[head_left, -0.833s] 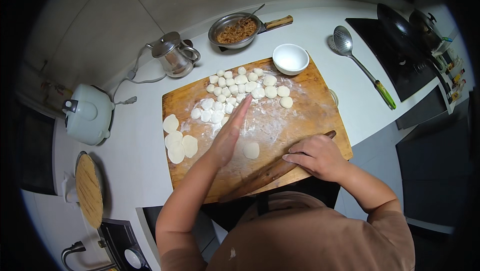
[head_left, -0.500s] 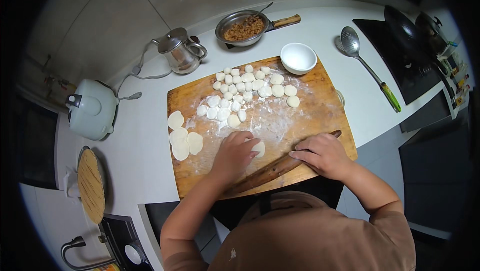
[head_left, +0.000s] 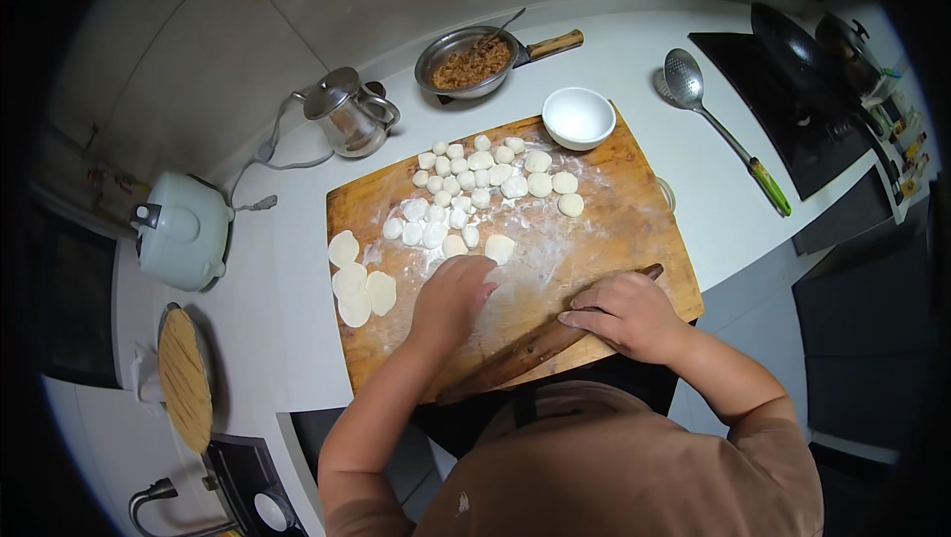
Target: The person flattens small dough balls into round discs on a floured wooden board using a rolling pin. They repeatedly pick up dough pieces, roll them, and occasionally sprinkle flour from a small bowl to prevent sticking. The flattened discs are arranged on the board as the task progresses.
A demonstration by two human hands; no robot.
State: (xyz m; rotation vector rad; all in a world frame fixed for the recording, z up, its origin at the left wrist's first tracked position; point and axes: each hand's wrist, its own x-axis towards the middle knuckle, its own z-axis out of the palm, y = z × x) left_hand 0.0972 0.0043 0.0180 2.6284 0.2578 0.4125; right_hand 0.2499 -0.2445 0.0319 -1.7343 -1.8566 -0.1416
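Observation:
A wooden rolling pin (head_left: 530, 349), dark and tapered, lies aslant along the near edge of the floured wooden board (head_left: 634, 225). My right hand (head_left: 626, 314) is closed over its right part. Over the middle of the board, my left hand (head_left: 453, 301) has its fingers and thumb apart, with nothing seen between them. Just beyond those fingertips lies a flattened dough disc (head_left: 499, 249). Several small dough pieces (head_left: 466, 180), some round and some pressed flat, cover the board's far part. Several thin rolled wrappers (head_left: 381, 293) overlap at its left edge.
A white bowl (head_left: 579, 119) stands on the board's far corner. Behind are a pan of brown filling (head_left: 474, 66) and a metal kettle (head_left: 347, 119). A slotted ladle (head_left: 718, 121) lies by the black hob (head_left: 783, 131). At left are a rice cooker (head_left: 186, 230) and round slatted lid (head_left: 185, 378).
The dough disc beside my left fingers has moved away toward the far dough pieces, and my left hand has shifted slightly left. My right hand stays on the rolling pin. The view has tilted slightly.

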